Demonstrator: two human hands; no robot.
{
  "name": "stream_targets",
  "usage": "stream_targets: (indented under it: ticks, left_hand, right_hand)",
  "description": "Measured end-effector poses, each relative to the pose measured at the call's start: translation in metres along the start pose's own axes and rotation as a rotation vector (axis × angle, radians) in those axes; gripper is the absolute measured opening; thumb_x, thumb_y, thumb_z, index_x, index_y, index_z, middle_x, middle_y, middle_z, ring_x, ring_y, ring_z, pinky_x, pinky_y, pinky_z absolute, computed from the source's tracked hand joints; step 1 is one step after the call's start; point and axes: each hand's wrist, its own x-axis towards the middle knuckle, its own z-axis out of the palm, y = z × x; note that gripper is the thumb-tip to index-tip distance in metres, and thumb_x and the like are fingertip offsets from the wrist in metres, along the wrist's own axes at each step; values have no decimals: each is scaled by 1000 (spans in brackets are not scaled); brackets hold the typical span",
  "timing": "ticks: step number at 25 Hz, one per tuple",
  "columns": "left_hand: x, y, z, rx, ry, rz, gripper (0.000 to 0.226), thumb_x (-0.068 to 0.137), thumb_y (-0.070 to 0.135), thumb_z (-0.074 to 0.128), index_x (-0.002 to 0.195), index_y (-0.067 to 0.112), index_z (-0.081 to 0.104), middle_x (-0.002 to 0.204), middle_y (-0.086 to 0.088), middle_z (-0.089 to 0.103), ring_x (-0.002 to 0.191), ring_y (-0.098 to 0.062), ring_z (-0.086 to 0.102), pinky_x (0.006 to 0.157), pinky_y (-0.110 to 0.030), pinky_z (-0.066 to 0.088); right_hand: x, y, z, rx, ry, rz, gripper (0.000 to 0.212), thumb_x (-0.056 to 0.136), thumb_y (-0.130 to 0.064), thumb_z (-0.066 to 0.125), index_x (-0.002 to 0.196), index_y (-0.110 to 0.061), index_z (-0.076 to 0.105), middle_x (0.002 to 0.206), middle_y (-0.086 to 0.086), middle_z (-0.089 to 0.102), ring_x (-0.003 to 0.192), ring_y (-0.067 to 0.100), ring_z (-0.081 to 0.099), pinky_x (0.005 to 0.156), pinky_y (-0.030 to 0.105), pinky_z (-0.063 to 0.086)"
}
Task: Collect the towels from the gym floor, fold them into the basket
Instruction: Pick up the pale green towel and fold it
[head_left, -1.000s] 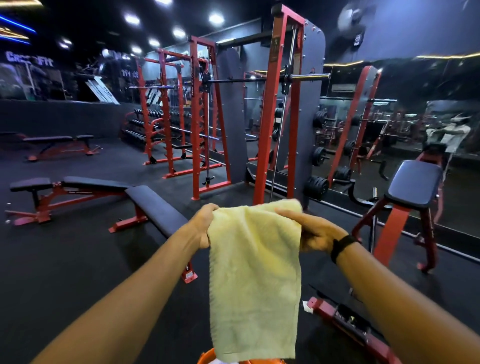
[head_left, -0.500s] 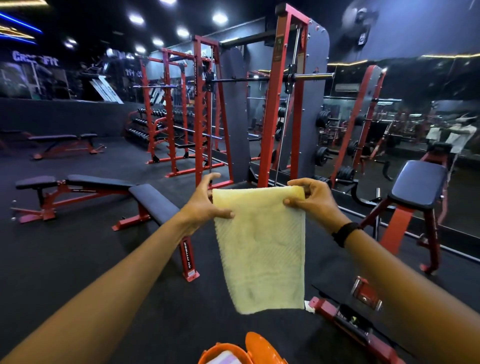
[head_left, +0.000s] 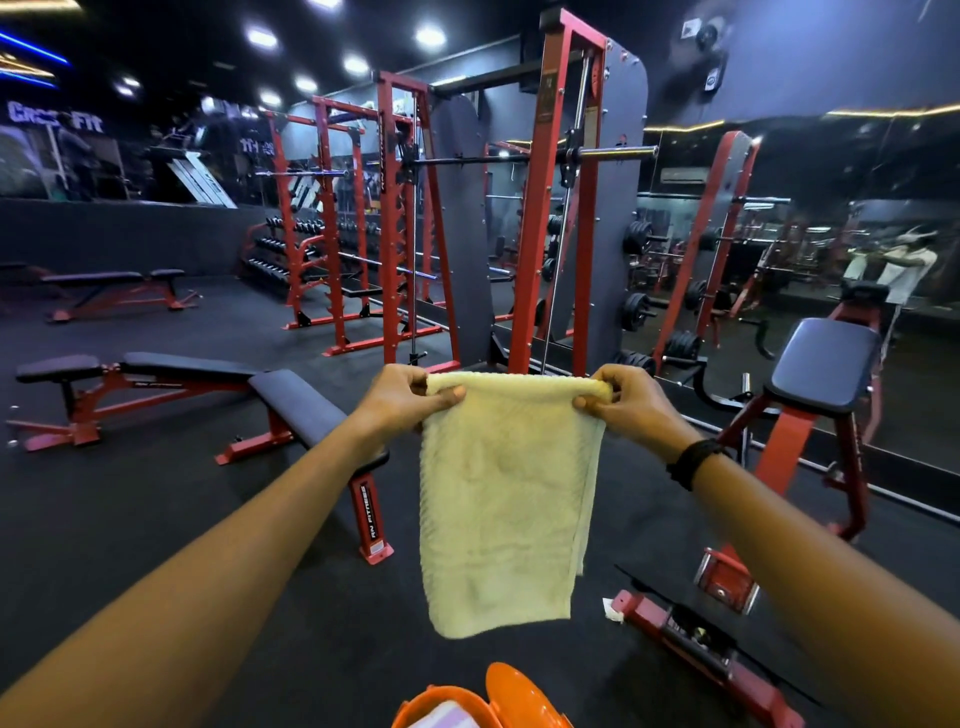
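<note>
Above the black gym floor (head_left: 156, 519), at arm's length and about chest height, I hold a pale yellow towel (head_left: 506, 499) stretched between both hands. My left hand (head_left: 400, 402) pinches the top left corner, thumb across the front of the cloth and fingers (head_left: 418, 387) curled behind it; my right hand (head_left: 631, 402) clamps the top right corner the same way, the fabric bunched into a small roll under its fingers (head_left: 597, 402). A black band (head_left: 693, 462) circles my right wrist. The towel hangs doubled over, its upper edge a fold, the lower edge free in the air and slanting down toward the left, with a second layer showing along the right side. Directly below it, at the bottom edge of the view, sits the orange basket (head_left: 441, 699), well apart from the hanging cloth, with something pale inside and an orange flap (head_left: 514, 691) standing up at its right. A red-framed flat bench (head_left: 291, 405) runs off to my left, a padded seat (head_left: 826, 364) on red legs stands to my right, and red squat racks (head_left: 550, 218) and a wall mirror (head_left: 805, 249) fill the background.
</note>
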Motion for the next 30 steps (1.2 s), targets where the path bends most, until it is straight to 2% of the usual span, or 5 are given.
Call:
stream_targets:
  ticks: [10, 16, 20, 26, 30]
  left_hand:
    - [-12, 8, -19, -125, -480, -252, 55, 75, 44, 75, 118, 12, 62, 111, -7, 70, 99, -23, 68, 84, -38, 55]
    - [-23, -7, 14, -523, -112, -334, 24, 96, 20, 56, 118, 14, 49, 110, -13, 57, 92, -20, 59, 74, -33, 55]
    - [-18, -11, 15, -647, 149, -258, 33, 93, 2, 57, 119, 17, 46, 104, -14, 56, 80, -20, 59, 56, -28, 56]
    - [-18, -29, -1, 209, -261, -92, 96, 62, 15, 88, 138, 33, 31, 126, 5, 36, 115, -20, 43, 94, -36, 47]
    - [-9, -35, 9, 511, -138, 84, 60, 67, 15, 84, 121, 21, 59, 117, 3, 55, 108, -16, 51, 94, -37, 47]
  right_hand:
    - [-7, -10, -3, 635, -432, 212, 47, 82, -15, 69, 127, -16, 55, 117, 9, 68, 103, 26, 68, 81, 46, 58]
    - [-6, 0, 23, 772, -87, 454, 113, 71, -19, 80, 154, -12, 2, 151, 16, 30, 114, 30, 55, 77, 43, 58]
    - [-20, 7, 25, 346, -507, 288, 130, 72, -4, 80, 149, -36, -19, 142, 14, 39, 104, 24, 59, 78, 41, 58]
    - [-16, 20, 32, 587, -290, 218, 78, 79, 7, 69, 145, -16, 35, 103, 14, 69, 95, 24, 69, 75, 38, 60]
    - [-14, 24, 25, 233, -410, 57, 45, 73, -4, 78, 116, -6, 65, 104, 6, 69, 96, 18, 67, 80, 29, 58]
